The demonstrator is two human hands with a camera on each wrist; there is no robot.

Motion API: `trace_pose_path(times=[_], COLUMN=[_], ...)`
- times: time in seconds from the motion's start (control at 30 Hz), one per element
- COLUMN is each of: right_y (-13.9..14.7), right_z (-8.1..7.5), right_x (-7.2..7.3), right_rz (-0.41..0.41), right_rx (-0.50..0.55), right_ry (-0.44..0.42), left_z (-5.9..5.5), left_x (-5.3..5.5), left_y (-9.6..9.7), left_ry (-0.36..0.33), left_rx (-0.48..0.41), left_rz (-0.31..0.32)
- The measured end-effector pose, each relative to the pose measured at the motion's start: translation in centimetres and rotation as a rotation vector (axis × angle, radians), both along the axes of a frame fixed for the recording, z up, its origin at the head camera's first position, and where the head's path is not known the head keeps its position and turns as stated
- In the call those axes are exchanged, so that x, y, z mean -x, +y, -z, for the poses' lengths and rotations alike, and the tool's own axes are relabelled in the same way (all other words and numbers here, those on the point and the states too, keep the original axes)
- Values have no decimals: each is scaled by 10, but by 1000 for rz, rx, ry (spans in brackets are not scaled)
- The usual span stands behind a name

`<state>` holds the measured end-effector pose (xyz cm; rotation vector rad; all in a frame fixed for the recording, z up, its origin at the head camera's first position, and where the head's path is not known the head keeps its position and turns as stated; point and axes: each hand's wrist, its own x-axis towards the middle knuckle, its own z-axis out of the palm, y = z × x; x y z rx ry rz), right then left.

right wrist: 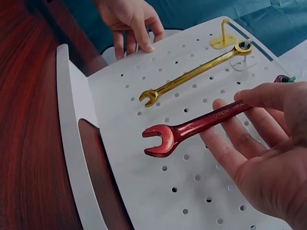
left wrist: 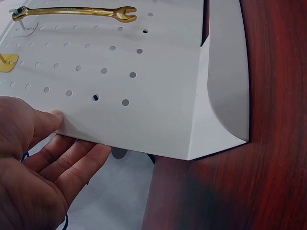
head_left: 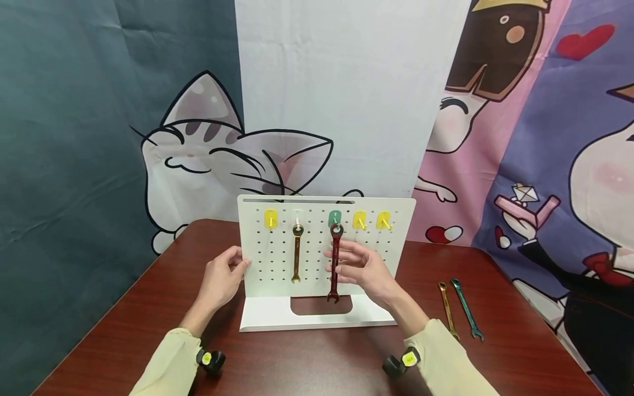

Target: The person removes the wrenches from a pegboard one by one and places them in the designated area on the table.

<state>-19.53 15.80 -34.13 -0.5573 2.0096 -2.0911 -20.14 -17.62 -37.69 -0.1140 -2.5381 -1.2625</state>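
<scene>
A white pegboard [head_left: 317, 264] stands on the table, and my left hand [head_left: 223, 276] grips its left edge, thumb on the front face and fingers behind. A red combination wrench [right wrist: 192, 125] hangs ring end up at the green hook [head_left: 335, 216]. My right hand [head_left: 369, 272] holds it by the shank, thumb in front and fingers passing behind. The wrench's open end [right wrist: 163, 141] points down, free of the fingers. To its left, a gold wrench [head_left: 296, 254] hangs from a clear-backed white hook [head_left: 298, 214].
Yellow hooks sit at the board's left [head_left: 271, 218] and right [head_left: 383, 220]. On the wooden table [head_left: 346, 363], right of the board, lie a small gold wrench [head_left: 448, 309] and a teal wrench [head_left: 467, 308]. Cartoon-printed curtains [head_left: 346, 82] hang behind.
</scene>
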Motion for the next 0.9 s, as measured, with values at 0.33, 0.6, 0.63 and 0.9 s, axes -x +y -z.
trace_pose_path(times=[0.33,0.6,0.63,0.9], right_y=[-5,-5,-5,-5], right_z=[-5,-9,-9,-13], right_x=[-8,-13,-13,-18], right_rz=[62,69,69,76], right_rx=[-21,-26,-29,-41], right_ry=[-11,-10,-10,-20], left_z=[1,0,0,-1], left_x=[0,0,0,-1], left_y=[-1,0,0,0], left_ry=[12,17,13,4], left_rx=[16,16,16,15], left_rz=[-4,-3,-4,-4])
